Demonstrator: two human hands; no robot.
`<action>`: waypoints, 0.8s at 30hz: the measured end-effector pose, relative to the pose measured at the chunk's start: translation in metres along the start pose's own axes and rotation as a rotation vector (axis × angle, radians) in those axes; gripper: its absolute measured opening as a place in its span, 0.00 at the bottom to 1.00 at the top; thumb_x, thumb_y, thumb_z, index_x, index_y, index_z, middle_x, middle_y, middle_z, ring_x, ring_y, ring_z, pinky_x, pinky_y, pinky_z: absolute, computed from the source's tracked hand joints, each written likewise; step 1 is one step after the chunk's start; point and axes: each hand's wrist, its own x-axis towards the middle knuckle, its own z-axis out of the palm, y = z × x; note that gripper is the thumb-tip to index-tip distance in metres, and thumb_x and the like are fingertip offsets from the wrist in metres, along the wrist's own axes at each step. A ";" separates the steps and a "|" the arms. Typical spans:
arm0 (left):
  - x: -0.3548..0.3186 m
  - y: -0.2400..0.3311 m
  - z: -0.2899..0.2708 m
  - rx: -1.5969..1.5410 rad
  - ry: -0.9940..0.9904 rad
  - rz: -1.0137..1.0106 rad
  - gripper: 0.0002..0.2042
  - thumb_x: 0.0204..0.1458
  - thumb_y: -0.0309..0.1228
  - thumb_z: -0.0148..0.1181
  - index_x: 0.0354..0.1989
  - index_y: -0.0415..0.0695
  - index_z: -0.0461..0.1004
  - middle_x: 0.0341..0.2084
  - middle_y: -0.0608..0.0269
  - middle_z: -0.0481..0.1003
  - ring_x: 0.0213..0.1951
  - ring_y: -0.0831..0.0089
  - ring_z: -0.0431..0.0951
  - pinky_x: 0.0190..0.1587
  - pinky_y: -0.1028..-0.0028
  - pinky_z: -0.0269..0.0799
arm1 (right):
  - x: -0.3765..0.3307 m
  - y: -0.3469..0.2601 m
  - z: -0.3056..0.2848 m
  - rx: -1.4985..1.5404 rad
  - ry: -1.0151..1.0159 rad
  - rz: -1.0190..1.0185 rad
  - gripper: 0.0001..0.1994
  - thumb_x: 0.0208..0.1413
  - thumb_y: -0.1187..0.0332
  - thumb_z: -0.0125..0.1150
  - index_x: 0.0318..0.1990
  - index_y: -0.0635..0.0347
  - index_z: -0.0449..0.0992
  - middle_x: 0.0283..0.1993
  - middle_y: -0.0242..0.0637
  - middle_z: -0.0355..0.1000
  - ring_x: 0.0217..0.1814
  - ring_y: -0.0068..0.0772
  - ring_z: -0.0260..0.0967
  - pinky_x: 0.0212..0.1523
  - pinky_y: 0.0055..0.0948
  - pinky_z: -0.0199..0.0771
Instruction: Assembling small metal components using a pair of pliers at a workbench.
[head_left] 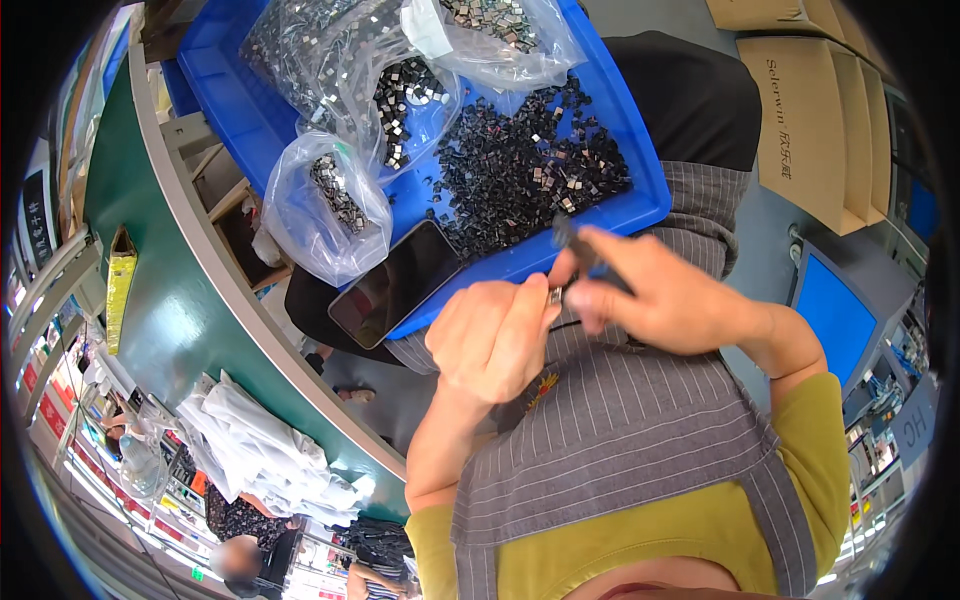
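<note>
My left hand (488, 338) is closed in front of the apron, its thumb and forefinger pinching a small metallic piece (555, 296). Close beside it, my right hand (665, 298) is wrapped round a small dark hand tool (604, 268), blurred, so its exact kind is unclear. Both hands are just off the near edge of a blue plastic tray (520, 268) resting on my lap. A heap of small black and silvery square parts (500, 165) lies loose in the tray. Clear plastic bags (330, 215) with similar parts fill its left and far portions.
A black smartphone (395, 285) leans over the tray's near left edge. On the left runs a green table (190, 290) with a white cloth pile (265, 445) and a yellow box (120, 300). Cardboard boxes (805, 125) and a blue panel (832, 310) stand on the right.
</note>
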 end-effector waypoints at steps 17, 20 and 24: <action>0.003 0.006 0.011 -0.207 -0.003 -0.077 0.14 0.44 0.14 0.63 0.39 0.38 0.69 0.33 0.46 0.76 0.23 0.71 0.79 0.22 0.79 0.75 | -0.004 0.003 -0.009 -0.005 -0.077 -0.056 0.20 0.60 0.58 0.51 0.51 0.65 0.64 0.44 0.49 0.71 0.47 0.50 0.69 0.48 0.39 0.67; 0.005 0.006 0.010 -0.203 -0.002 -0.069 0.14 0.44 0.14 0.63 0.39 0.38 0.68 0.33 0.46 0.76 0.24 0.71 0.79 0.22 0.79 0.75 | -0.002 0.009 -0.012 0.048 -0.077 -0.093 0.17 0.60 0.61 0.51 0.50 0.65 0.66 0.43 0.47 0.72 0.46 0.44 0.71 0.47 0.35 0.68; 0.005 0.006 0.007 -0.185 -0.037 -0.069 0.15 0.44 0.14 0.63 0.40 0.38 0.68 0.32 0.46 0.77 0.25 0.69 0.79 0.22 0.79 0.76 | -0.003 0.008 -0.013 0.083 -0.071 -0.057 0.15 0.60 0.63 0.52 0.46 0.66 0.68 0.41 0.45 0.72 0.46 0.37 0.71 0.47 0.33 0.68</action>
